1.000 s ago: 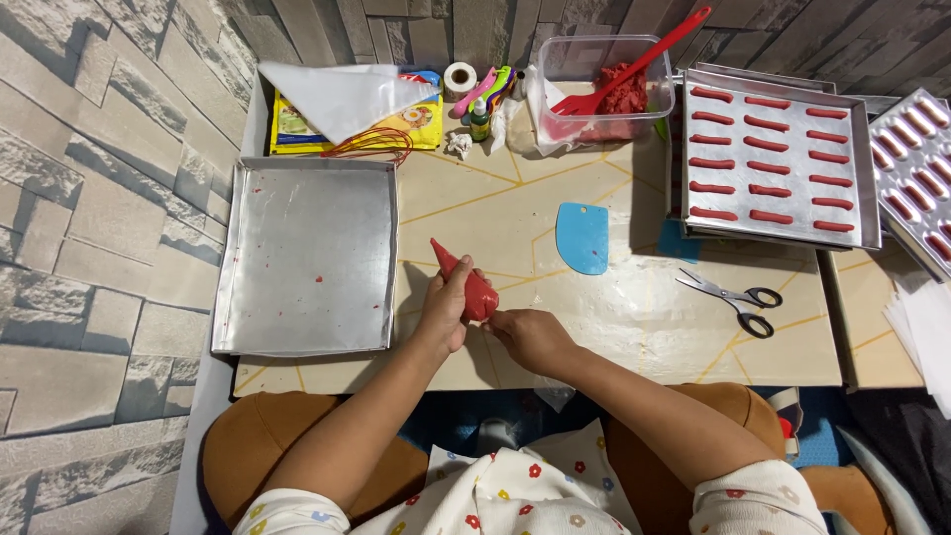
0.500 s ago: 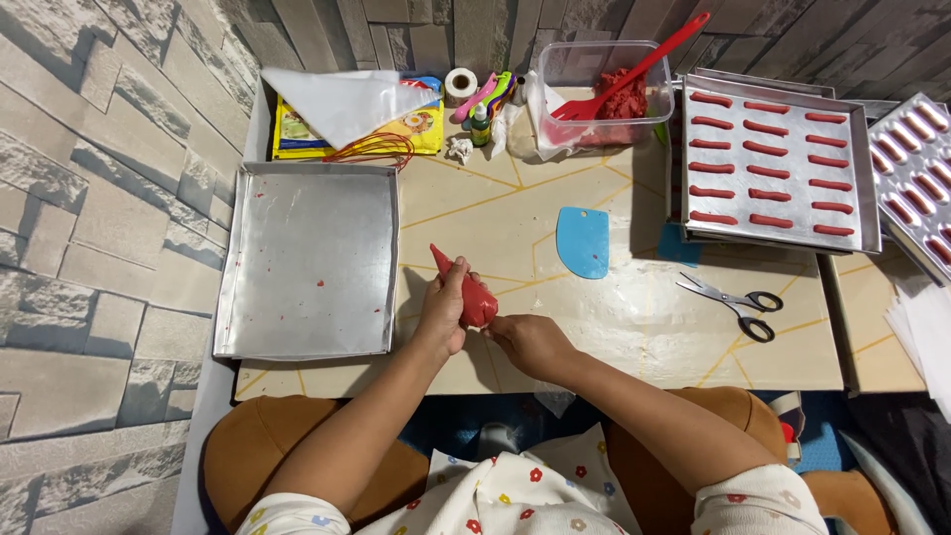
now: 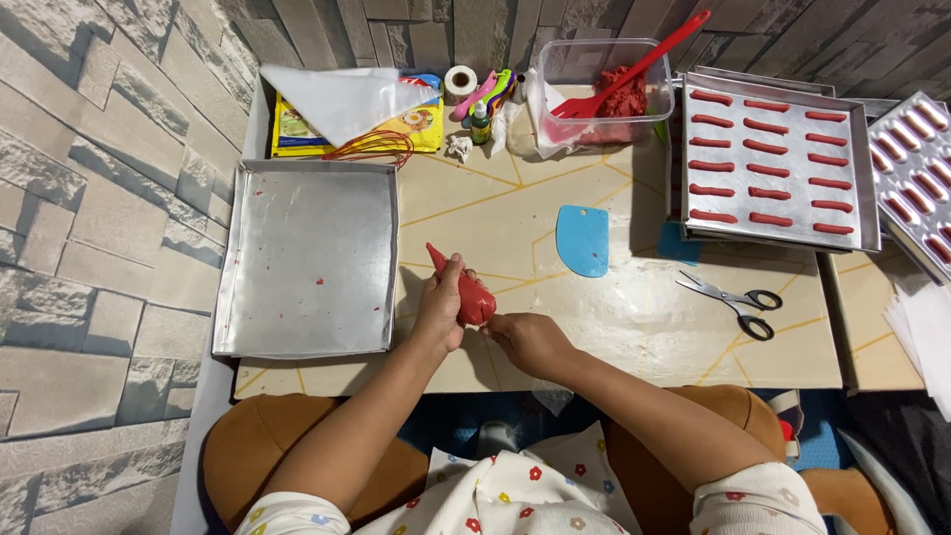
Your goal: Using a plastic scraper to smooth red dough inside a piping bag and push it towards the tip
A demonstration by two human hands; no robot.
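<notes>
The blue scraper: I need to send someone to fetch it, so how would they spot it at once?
Start from the pale table top and find the metal tray of red piped strips on its right side. Just left of that tray, lying flat and alone, is the blue scraper. It is a thin light-blue plastic card with rounded corners, unlike the steel scissors lower right.

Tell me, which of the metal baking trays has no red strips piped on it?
The tray on the left, next to the stone wall. It carries only a few red specks, while the tray on the right and the one at the far right edge hold rows of red strips.
</notes>
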